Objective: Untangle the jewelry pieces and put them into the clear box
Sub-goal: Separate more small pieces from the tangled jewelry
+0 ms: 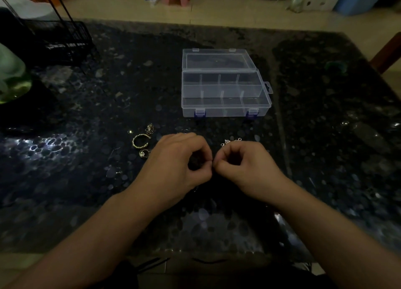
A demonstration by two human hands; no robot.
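Both forearms are reaching up from the bottom of the frame; the left hand [181, 158] and right hand [243, 162] are curling at centre, fingertips pinching together on something too small to make out. Left of them, a gold open ring [141, 140] and small gold pieces are lying on the dark speckled tabletop [325, 137]. Above centre, the clear plastic compartment box [225, 93] is sitting with its lid open.
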